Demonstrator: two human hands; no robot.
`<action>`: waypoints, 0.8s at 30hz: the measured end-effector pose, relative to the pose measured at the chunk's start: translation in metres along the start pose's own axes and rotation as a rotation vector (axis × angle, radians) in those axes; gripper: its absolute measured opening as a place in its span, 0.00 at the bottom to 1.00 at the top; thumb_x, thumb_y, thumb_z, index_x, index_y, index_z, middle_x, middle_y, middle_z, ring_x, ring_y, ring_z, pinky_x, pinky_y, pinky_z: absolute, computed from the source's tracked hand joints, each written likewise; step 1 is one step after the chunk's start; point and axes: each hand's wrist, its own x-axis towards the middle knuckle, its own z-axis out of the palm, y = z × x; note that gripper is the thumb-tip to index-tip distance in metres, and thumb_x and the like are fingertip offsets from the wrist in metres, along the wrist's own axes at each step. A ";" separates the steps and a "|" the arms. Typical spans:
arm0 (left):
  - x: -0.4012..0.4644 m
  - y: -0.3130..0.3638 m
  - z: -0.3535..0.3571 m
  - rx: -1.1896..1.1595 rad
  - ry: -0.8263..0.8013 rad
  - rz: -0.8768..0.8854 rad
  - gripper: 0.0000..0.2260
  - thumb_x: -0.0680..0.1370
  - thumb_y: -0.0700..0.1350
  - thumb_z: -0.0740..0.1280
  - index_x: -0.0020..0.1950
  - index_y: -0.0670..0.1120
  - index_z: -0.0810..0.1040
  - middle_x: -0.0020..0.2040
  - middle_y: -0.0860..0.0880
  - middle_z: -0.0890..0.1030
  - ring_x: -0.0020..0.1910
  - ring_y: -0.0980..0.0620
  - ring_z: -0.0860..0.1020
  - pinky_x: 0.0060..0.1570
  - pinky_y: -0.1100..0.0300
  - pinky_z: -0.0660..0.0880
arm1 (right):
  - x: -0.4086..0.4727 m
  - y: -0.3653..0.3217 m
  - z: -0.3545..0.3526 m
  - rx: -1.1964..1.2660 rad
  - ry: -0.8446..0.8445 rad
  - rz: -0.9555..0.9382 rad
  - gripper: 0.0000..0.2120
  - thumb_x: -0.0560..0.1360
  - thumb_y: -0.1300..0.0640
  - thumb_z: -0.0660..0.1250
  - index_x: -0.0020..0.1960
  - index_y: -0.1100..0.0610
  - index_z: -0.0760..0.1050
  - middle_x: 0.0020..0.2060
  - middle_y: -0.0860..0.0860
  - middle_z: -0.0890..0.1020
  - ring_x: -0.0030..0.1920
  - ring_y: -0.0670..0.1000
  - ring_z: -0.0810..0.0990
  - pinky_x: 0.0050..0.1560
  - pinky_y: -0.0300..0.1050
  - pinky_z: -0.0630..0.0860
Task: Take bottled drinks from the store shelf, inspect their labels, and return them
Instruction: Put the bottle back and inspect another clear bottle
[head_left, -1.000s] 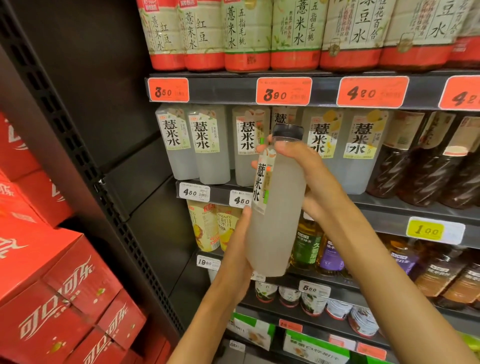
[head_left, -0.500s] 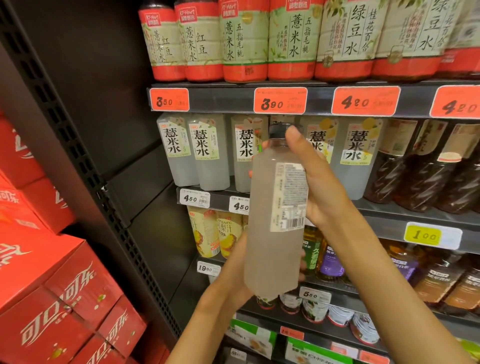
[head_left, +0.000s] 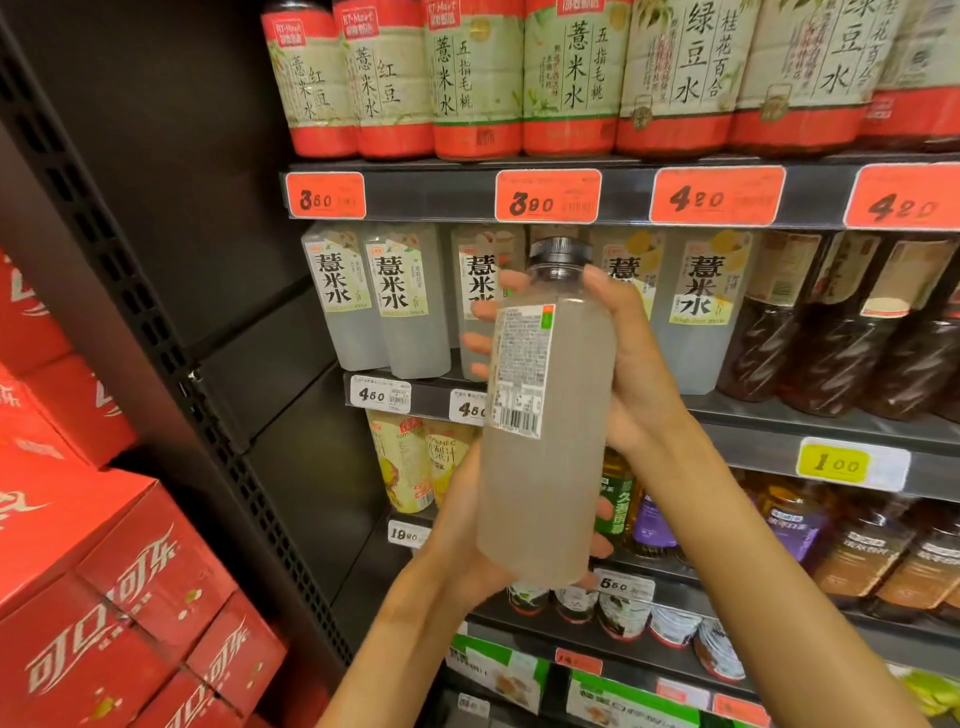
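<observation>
Curling round a cloudy bottle (head_left: 545, 467), the right hand (head_left: 631, 364) gripped its upper half while the left hand (head_left: 462, 545) cupped its base. It stood nearly upright before the shelf (head_left: 831, 431), barcode label (head_left: 522, 364) facing the camera.

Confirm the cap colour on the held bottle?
Dark grey to black, ribbed cap on the cloudy whitish bottle; head view shows it.

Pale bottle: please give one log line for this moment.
pale bottle | off shelf, upright | left hand grips base | right hand grips top | barcode label faces camera
</observation>
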 end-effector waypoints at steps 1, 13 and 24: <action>0.002 -0.001 -0.001 0.021 0.011 -0.029 0.29 0.75 0.65 0.57 0.58 0.42 0.80 0.44 0.39 0.83 0.39 0.41 0.83 0.37 0.49 0.81 | 0.000 0.000 0.000 0.009 -0.027 -0.004 0.27 0.65 0.45 0.73 0.59 0.59 0.77 0.54 0.60 0.82 0.54 0.59 0.81 0.54 0.55 0.78; 0.008 0.004 -0.010 0.303 0.212 0.185 0.30 0.72 0.71 0.58 0.61 0.52 0.79 0.50 0.44 0.83 0.46 0.48 0.81 0.44 0.54 0.79 | 0.005 -0.004 -0.009 -0.361 0.209 -0.101 0.16 0.69 0.44 0.71 0.54 0.52 0.78 0.43 0.48 0.84 0.50 0.50 0.82 0.51 0.45 0.78; 0.007 0.010 -0.010 0.073 -0.039 -0.019 0.30 0.76 0.67 0.54 0.68 0.49 0.74 0.62 0.41 0.78 0.62 0.41 0.76 0.66 0.44 0.70 | 0.010 -0.008 -0.016 -0.293 0.240 -0.143 0.13 0.71 0.47 0.70 0.46 0.57 0.82 0.41 0.55 0.85 0.43 0.54 0.83 0.50 0.48 0.79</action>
